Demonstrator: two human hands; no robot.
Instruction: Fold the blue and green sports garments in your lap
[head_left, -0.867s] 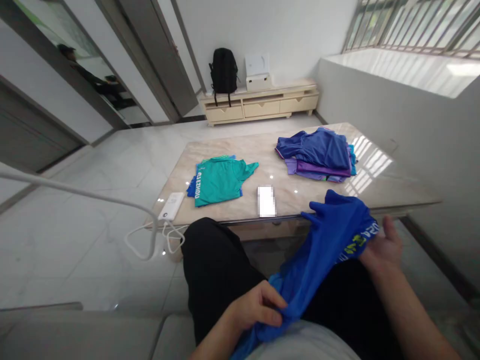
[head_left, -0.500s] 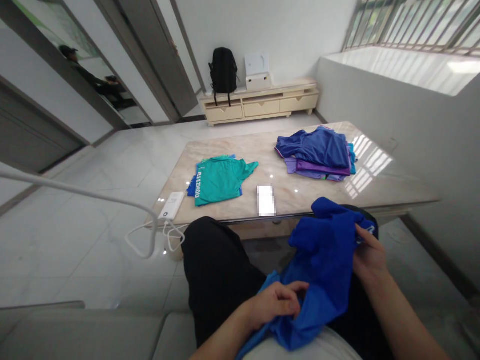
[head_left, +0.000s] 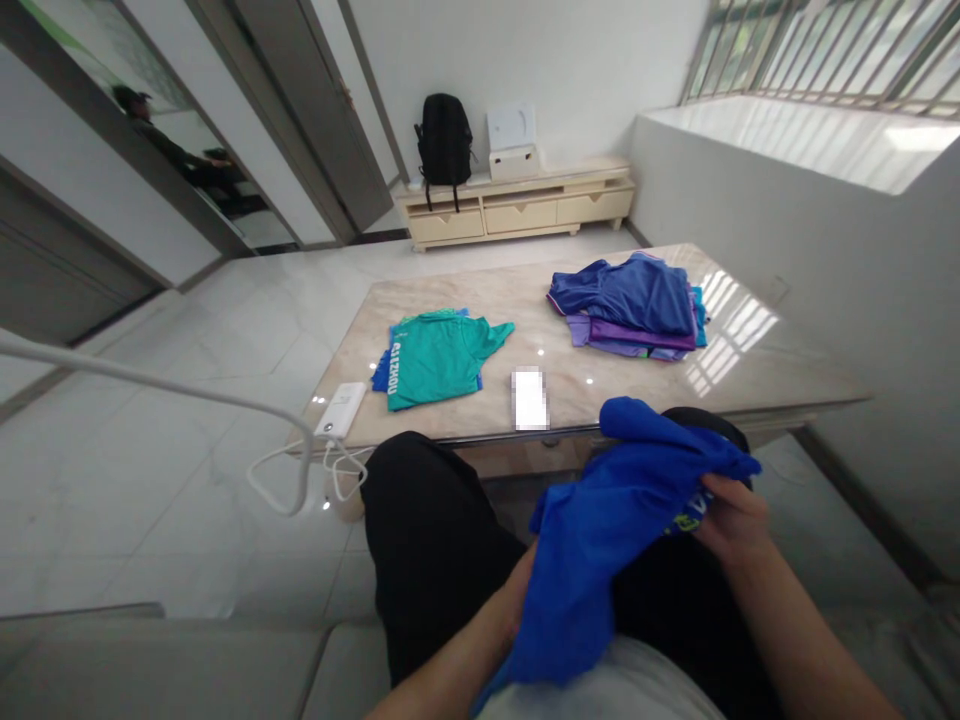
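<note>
A bright blue shirt (head_left: 600,520) with yellow and white print lies bunched over my lap. My right hand (head_left: 731,515) grips its edge by the print at the right knee, fingers closed on the fabric. Of my left hand (head_left: 523,585) only the back near the wrist shows; its fingers are hidden behind the shirt's cloth. Beyond my knees, on the marble table (head_left: 517,290), a folded green shirt (head_left: 439,360) tops a small pile on the left. A navy shirt (head_left: 630,295) lies on a taller pile at the right, above purple and blue garments.
A blurred-out white rectangle (head_left: 530,398) lies near the table's front edge. At the left corner is a white power bank (head_left: 342,409) with a cable. A white tube (head_left: 187,387) crosses the left side. A black backpack (head_left: 444,140) stands on a low cabinet (head_left: 517,215); a person (head_left: 176,155) sits beyond the doorway.
The shirt has swung left and spread over my left hand, whose fingers were visible before. At my right hand its edge has turned, showing more of the print.
</note>
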